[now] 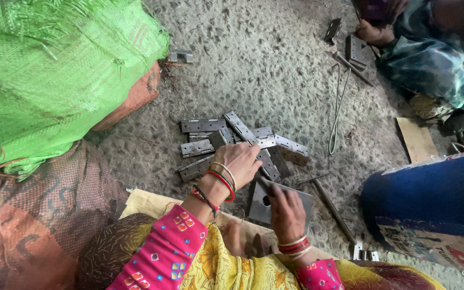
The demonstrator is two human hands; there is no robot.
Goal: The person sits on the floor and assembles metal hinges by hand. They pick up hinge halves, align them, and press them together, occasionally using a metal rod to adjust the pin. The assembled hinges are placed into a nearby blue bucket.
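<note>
A pile of grey metal hinges (226, 140) lies on the rough concrete floor in front of me. My left hand (241, 164), with bangles at the wrist, reaches into the near side of the pile and its fingers close over a hinge there. My right hand (287, 210) rests on a flat metal plate with a round hole (267, 201), which sits just in front of my lap. A thin metal rod (333, 210) lies on the floor to the right of the plate.
A big green woven sack (55, 70) fills the left side, with red mesh sacks (33, 215) below it. Another person's hand (374, 35) works on hinges at the top right. A blue sack (430, 198) stands at right, a cardboard piece (415, 139) and wire (338, 107) nearby.
</note>
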